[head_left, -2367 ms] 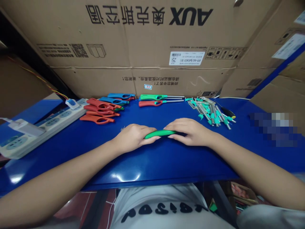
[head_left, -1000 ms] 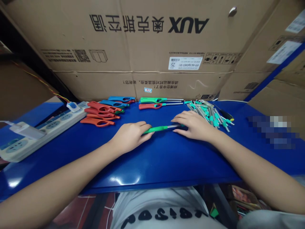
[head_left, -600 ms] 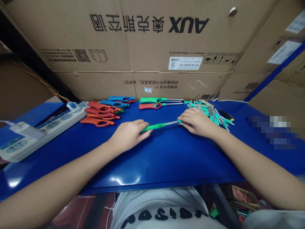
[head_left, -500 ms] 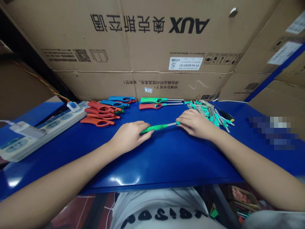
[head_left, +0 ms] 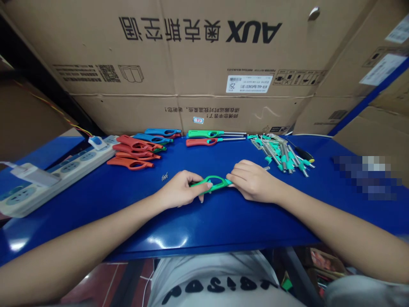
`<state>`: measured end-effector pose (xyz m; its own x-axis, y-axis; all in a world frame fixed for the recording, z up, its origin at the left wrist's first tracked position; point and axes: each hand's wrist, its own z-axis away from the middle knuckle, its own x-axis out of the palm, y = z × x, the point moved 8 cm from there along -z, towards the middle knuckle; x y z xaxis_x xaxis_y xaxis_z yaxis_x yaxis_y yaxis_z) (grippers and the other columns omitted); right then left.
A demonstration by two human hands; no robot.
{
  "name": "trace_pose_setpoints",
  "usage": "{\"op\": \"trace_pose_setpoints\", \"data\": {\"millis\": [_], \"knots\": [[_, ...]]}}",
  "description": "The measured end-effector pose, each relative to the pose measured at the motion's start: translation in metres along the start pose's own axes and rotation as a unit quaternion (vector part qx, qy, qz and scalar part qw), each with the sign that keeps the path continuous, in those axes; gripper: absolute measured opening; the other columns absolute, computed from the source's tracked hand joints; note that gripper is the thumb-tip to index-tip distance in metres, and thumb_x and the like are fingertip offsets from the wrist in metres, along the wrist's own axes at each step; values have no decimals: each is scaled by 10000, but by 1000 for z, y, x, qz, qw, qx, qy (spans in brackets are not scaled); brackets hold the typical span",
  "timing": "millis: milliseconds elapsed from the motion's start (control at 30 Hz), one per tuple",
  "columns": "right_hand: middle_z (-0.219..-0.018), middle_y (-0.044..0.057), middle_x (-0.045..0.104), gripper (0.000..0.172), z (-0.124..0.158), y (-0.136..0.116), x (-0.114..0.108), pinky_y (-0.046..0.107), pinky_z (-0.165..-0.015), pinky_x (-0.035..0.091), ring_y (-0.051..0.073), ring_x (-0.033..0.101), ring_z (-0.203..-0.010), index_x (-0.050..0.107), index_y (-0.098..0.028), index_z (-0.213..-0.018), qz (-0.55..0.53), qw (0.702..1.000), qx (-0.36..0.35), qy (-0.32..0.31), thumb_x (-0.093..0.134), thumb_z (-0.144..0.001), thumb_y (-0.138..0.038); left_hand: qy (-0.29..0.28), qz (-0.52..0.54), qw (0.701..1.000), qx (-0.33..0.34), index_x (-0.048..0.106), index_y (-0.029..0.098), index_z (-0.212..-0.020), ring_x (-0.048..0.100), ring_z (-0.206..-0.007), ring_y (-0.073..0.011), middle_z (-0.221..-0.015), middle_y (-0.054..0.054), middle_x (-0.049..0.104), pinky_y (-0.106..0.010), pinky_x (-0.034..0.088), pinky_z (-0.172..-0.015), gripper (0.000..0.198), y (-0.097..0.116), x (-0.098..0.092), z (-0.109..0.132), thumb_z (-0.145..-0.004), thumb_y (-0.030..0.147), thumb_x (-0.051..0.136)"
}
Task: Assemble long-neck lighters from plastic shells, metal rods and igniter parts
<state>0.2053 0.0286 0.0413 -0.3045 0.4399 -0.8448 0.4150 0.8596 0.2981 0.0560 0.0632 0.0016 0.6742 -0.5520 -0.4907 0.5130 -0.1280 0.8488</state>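
Observation:
My left hand (head_left: 182, 187) is closed around the rear of a green lighter handle (head_left: 220, 185), with the thumb lying along it. The handle's open finger loop faces up, and a teal piece shows inside. My right hand (head_left: 251, 181) pinches a teal part (head_left: 228, 182) at the handle's front end; the fingers hide most of what they grip. Left of my left hand lies a small heap of screws (head_left: 164, 176). Beyond my right hand is a pile of metal tubes with teal fittings (head_left: 286, 155).
Orange, red and blue lighter handles (head_left: 132, 163) are stacked at the back left. A green lighter (head_left: 204, 134) and a red lighter (head_left: 201, 142) lie by the cardboard wall (head_left: 198, 55). A white power strip (head_left: 70, 168) runs along the left; a screwdriver (head_left: 303, 154) lies behind the tubes.
Both hands have come lower and closer together, the right one moving left to the handle's front. The green handle has turned so its loop shows. The metal tube between the hands is out of sight.

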Motion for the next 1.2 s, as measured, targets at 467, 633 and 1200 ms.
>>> {"op": "trace_pose_setpoints", "data": {"millis": [467,633,1200], "knots": [[-697,76,606,253,1,-2,5,329,-694,340,196,466,-702,670,-101,-888,-61,998,20,-23,463,-1007,-183,123,-246,935,222,559,154,-620,439,-495,-87,-537,27,506,-239,291,-520,408,28,0,16,-969,365,544],[-710,78,625,255,3,-4,15,335,-708,318,195,471,-702,660,-119,-859,-66,995,27,-64,470,-1004,-209,134,-366,884,258,615,160,-743,539,-563,-136,-635,-6,574,-264,336,-554,325,37,9,26,-999,329,504],[-751,42,632,302,33,69,16,287,-701,405,184,535,-778,612,-184,-755,-251,929,201,-185,627,-926,-433,83,-417,885,189,614,192,-1281,612,-1039,-264,-1139,-101,600,-382,530,-884,352,25,-1,11,-1010,395,518]]}}
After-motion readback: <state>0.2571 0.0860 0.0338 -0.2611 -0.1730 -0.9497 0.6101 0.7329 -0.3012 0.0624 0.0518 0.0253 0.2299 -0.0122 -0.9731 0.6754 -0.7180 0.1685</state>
